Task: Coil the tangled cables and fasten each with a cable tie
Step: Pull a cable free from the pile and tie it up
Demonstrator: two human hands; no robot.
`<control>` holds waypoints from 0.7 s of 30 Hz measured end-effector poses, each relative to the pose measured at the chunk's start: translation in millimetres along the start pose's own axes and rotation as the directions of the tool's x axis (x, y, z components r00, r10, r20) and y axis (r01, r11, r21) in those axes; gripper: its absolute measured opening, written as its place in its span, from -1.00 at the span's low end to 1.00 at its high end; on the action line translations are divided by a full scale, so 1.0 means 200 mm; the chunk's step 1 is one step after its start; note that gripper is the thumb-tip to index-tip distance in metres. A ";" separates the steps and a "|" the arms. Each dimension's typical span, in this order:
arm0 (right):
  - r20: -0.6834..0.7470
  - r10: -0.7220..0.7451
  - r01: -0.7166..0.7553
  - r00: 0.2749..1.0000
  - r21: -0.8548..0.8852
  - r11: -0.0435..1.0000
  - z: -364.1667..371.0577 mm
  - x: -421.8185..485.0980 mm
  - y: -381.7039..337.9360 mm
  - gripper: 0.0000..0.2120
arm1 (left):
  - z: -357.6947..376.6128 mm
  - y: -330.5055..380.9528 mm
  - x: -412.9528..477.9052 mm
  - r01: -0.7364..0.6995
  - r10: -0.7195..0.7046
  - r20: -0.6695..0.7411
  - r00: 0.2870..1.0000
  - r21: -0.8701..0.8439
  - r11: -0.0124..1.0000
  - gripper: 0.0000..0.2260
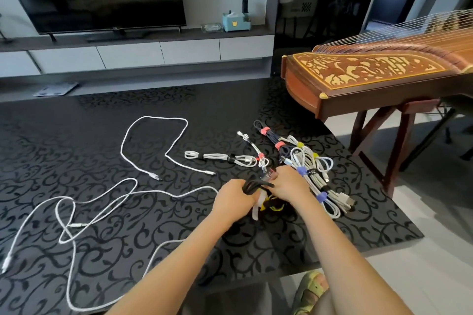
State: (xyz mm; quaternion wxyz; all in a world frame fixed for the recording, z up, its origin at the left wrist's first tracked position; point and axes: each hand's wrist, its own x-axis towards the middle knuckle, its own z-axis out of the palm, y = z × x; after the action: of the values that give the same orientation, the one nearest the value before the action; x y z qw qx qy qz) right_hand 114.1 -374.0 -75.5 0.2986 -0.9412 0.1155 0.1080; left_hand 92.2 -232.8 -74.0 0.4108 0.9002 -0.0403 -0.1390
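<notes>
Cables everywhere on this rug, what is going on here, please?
A person is tidying cables on a dark patterned rug. The left hand grips a coiled black cable, and the right hand holds its other end; I cannot see a tie on it. Beside the right hand lies a pile of coiled cables already fastened with coloured ties. Long white cables lie loose and uncoiled on the left.

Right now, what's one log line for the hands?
left hand grips black cable | right hand holds it too | white cables loose on rug | tied bundles nearby
</notes>
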 end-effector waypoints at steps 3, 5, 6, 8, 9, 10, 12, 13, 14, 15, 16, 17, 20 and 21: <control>0.044 -0.050 0.045 0.998 0.109 0.993 0.01 -0.01 0.00 -0.63 | 0.02 -0.03 -0.02 0.056 -0.054 0.023 0.998 -0.127 0.990 -0.75; 0.056 -0.031 0.025 0.998 0.096 0.995 0.03 0.01 0.00 -0.75 | 0.03 -0.02 -0.02 0.087 -0.084 0.024 0.996 -0.216 0.972 -0.77; 0.049 0.000 -0.003 0.999 0.076 0.997 0.04 0.01 0.00 -0.82 | 0.03 -0.01 -0.02 0.100 -0.096 0.028 0.995 -0.261 0.960 -0.77; 0.016 0.029 -0.030 0.999 0.026 0.999 0.06 0.01 -0.01 -0.87 | 0.03 0.01 -0.03 0.114 -0.106 0.042 0.994 -0.315 0.942 -0.77; -0.005 0.032 -0.032 0.999 0.008 0.999 0.08 0.01 -0.01 -0.88 | 0.03 0.00 -0.03 0.114 -0.104 0.047 0.993 -0.317 0.942 -0.78; -0.025 0.034 -0.034 0.999 0.003 0.999 0.08 0.01 -0.02 -0.88 | 0.02 0.00 -0.03 0.121 -0.110 0.053 0.993 -0.316 0.941 -0.80; -0.065 0.043 -0.041 0.997 0.033 0.999 0.07 0.01 -0.03 -0.84 | 0.02 -0.01 -0.02 0.149 -0.135 0.066 0.989 -0.310 0.939 -0.82; -0.077 0.040 -0.036 0.996 0.064 0.997 0.06 0.01 -0.03 -0.77 | 0.02 -0.02 -0.03 0.163 -0.148 0.070 0.987 -0.315 0.935 -0.82; -0.084 0.040 -0.031 0.996 0.106 0.994 0.05 0.01 -0.02 -0.71 | 0.01 -0.02 -0.03 0.178 -0.166 0.064 0.984 -0.337 0.925 -0.82; -0.104 0.042 -0.025 0.994 0.154 0.988 0.04 0.01 -0.02 -0.66 | 0.01 -0.02 -0.03 0.188 -0.183 0.049 0.982 -0.378 0.907 -0.81; -0.132 0.052 -0.023 0.990 0.215 0.976 0.03 0.01 -0.03 -0.63 | -0.01 -0.01 -0.03 0.190 -0.197 0.028 0.980 -0.428 0.883 -0.81; -0.159 0.075 -0.027 0.984 0.287 0.957 0.02 0.00 -0.02 -0.60 | -0.02 -0.01 -0.02 0.187 -0.210 0.007 0.978 -0.477 0.859 -0.80; -0.244 0.201 -0.064 0.949 0.472 0.879 -0.02 -0.01 -0.02 -0.62 | -0.05 0.00 -0.01 0.186 -0.273 -0.075 0.959 -0.562 0.806 -0.79; -0.302 0.230 -0.056 0.925 0.489 0.871 -0.03 -0.01 -0.01 -0.65 | -0.06 -0.01 0.00 0.187 -0.297 -0.101 0.950 -0.579 0.794 -0.79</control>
State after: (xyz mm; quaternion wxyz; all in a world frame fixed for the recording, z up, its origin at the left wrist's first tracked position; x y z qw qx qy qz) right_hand 114.4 -375.7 -68.7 0.4839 -0.8327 0.2600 -0.0705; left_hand 95.3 -222.9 -68.1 0.6379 0.7458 0.1568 -0.1111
